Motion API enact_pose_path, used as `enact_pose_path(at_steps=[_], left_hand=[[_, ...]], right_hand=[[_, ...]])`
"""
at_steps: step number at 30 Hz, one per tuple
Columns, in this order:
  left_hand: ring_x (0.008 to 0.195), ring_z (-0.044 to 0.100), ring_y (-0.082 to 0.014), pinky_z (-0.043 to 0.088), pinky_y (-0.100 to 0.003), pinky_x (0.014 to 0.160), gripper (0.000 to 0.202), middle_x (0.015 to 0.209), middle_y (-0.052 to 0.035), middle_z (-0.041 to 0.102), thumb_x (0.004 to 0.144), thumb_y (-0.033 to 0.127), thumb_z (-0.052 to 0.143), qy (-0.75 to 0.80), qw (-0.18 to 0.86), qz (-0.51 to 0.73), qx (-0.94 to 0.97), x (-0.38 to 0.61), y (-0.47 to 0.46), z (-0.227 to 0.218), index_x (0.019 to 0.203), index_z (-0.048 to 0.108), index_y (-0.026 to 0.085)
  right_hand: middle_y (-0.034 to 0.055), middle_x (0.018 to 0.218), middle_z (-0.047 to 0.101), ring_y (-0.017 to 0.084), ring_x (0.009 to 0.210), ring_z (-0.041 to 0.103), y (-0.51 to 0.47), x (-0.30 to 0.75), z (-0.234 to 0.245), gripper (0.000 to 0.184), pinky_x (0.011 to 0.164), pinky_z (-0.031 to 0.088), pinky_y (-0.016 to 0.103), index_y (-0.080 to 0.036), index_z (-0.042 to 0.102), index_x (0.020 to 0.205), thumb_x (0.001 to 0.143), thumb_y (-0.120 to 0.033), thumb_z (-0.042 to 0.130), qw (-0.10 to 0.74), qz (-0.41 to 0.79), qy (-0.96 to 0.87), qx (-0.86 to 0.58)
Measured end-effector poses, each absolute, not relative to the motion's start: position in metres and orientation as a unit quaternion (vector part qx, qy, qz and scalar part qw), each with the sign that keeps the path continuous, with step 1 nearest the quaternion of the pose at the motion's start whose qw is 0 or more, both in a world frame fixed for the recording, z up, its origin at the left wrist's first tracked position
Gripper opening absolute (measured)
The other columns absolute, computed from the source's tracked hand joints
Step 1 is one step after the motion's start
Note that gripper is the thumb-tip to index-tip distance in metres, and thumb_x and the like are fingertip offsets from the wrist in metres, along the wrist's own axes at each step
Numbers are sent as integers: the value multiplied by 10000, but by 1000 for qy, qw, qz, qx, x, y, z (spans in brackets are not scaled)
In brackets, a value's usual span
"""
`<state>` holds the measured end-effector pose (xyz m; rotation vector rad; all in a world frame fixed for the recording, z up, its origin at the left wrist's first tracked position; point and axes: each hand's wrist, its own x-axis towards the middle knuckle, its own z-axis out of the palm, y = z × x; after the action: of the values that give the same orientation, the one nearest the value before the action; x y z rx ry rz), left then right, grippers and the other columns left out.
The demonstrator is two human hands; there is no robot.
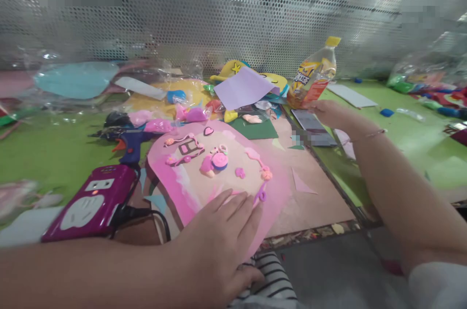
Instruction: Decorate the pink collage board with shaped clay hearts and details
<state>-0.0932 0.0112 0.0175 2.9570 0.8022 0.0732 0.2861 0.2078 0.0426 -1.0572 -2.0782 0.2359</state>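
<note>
My left hand lies with its fingers stretched out over the near part of a pink, rounded craft board. On the board are modelling clay pieces: a pink round piece with a blue edge, a small heart, a purple loop near my fingertips, and pink strips with flowers. My right hand reaches forward beside the lower part of a plastic bottle with a yellow cap, just above a phone. Its fingers are blurred, so I cannot tell whether they grip the bottle.
A purple power strip with a black cable and a blue glue gun lie at left. Behind the board are bagged clay lumps, a lilac sheet and a green sheet. A perforated metal panel closes the back.
</note>
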Motion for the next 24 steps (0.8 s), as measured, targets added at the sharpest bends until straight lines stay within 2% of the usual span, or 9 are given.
enact_pose_path(at_steps=[3,5,7,9,11,14,19,21,24], left_hand=[[1311,409,-313,272,-475,1107,690,1419,-162,466,929,598,324,260,32,28,965,-93,13,16,1381,453,92],[1304,416,-315,282,-474,1100,689,1422,-162,462,923,593,344,256,27,23,966,-93,13,16,1386,445,93],[1304,416,-317,294,-475,1093,685,1428,-162,454,918,587,365,254,22,15,967,-92,13,17,1390,439,96],[1316,397,-329,304,-475,1084,700,1432,-178,443,913,596,363,260,22,8,965,-91,14,19,1386,440,86],[1330,370,-348,308,-483,1077,749,1436,-206,424,908,628,335,269,35,6,963,-92,16,20,1391,426,64],[1369,297,-370,277,-504,1086,840,1459,-231,376,891,686,284,278,60,18,959,-96,21,21,1429,355,45],[1410,219,-335,199,-462,1117,850,1535,-170,253,896,707,208,293,42,52,954,-100,25,18,1461,295,78],[1406,239,-317,155,-427,1128,827,1532,-158,269,907,693,213,301,15,47,952,-99,23,15,1461,299,84],[1377,302,-325,82,-419,1136,832,1479,-185,368,899,696,249,303,-27,42,952,-99,20,9,1440,340,71]], right_hand=[[56,715,667,92,617,525,198,261,51,168,593,355,239,-159,716,784,764,-12,636,344,78,-828,-435],[81,849,674,125,773,572,184,229,54,140,704,393,252,-179,713,921,868,-163,584,329,80,-840,-424],[85,887,634,142,815,571,163,192,53,273,743,422,274,-187,689,950,949,-349,469,325,114,-864,-367],[88,981,575,137,817,554,140,158,48,426,721,451,285,-177,658,838,986,-417,339,358,193,-861,-305],[64,931,540,130,805,541,123,135,40,475,726,464,290,-174,625,771,995,-430,293,374,251,-850,-274],[57,918,522,128,802,526,112,123,30,469,746,468,299,-169,627,829,996,-439,282,356,304,-844,-262],[50,800,573,129,751,566,113,124,27,416,706,479,287,-161,599,766,994,-384,333,334,348,-823,-300],[44,766,583,120,712,581,112,121,29,360,658,487,260,-160,593,753,983,-336,380,325,355,-820,-311],[28,742,601,99,658,581,109,118,30,200,580,475,214,-154,596,809,937,-209,453,319,355,-815,-329]])
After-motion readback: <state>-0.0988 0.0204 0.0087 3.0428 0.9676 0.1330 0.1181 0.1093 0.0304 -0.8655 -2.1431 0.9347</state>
